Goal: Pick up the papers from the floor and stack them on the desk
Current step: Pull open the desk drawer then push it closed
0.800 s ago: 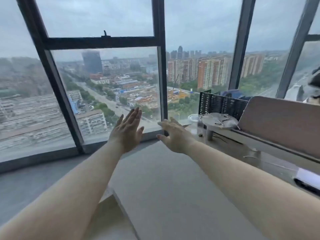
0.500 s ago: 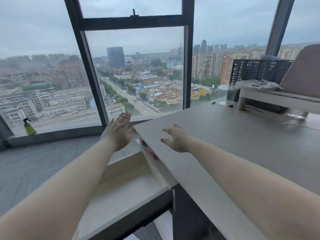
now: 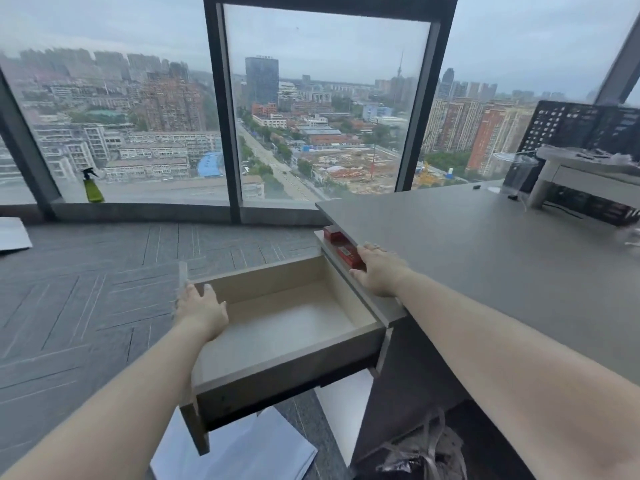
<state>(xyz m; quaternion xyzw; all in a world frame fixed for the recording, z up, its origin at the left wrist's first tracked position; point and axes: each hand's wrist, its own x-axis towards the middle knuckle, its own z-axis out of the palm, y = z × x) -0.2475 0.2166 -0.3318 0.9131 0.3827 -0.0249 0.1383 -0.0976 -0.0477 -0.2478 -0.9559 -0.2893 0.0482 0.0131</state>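
White papers (image 3: pixel 249 448) lie on the grey carpet under an open, empty drawer (image 3: pixel 287 327); another sheet (image 3: pixel 341 407) shows beside the desk's side panel, and one more paper (image 3: pixel 12 235) lies far left on the floor. The grey desk (image 3: pixel 502 258) fills the right. My left hand (image 3: pixel 201 310) hovers over the drawer's left wall, fingers apart, holding nothing. My right hand (image 3: pixel 377 268) rests palm down at the desk's left edge, fingers spread, over a red box (image 3: pixel 348 256).
A green spray bottle (image 3: pixel 91 187) stands on the window sill. A white monitor riser (image 3: pixel 585 171) and a black perforated organiser (image 3: pixel 581 126) sit at the desk's far right. A bag with straps (image 3: pixel 422 452) lies on the floor under the desk.
My view has tilted down and to the left, bringing the drawer and the floor papers into sight. Both hands have dropped lower, the left to the drawer, the right onto the desk edge.
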